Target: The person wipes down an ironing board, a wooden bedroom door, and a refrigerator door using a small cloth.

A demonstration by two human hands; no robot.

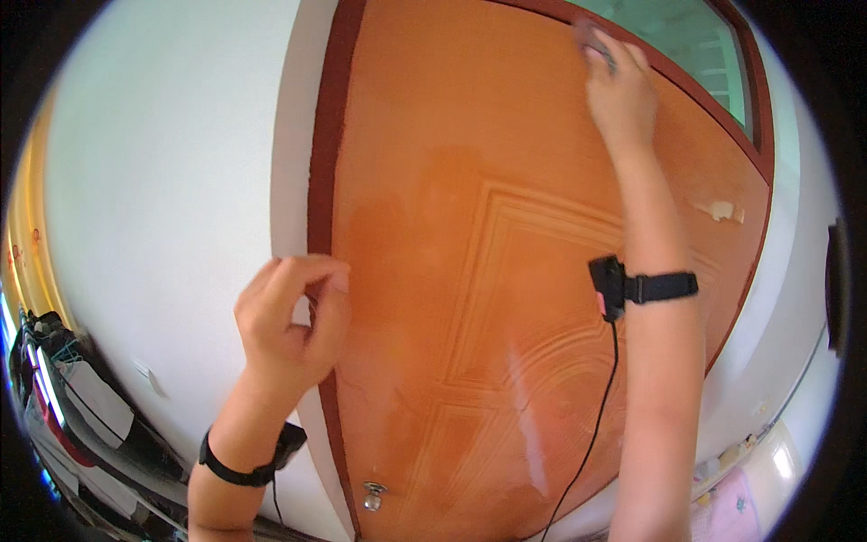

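Observation:
My right hand [623, 88] is raised to the top edge of an orange-brown wooden door [413, 108]. Its fingers grip a small greyish item [590, 42], perhaps a cloth, too blurred to name surely; it lies against the door's top by the dark red frame [332, 135]. Lower and to the left, my left hand [291, 318] is in front of the frame's left post. Its fingers are curled with thumb and forefinger meeting, and nothing shows in them. Whether it touches the door or frame cannot be told.
A round metal doorknob [373, 496] sits low on the door. Above is a glass transom [684, 47]. White wall [162, 169] stands at left, with hanging clothes [88, 400] below. Black devices are strapped to my forearms; a cable [596, 433] hangs from the right one.

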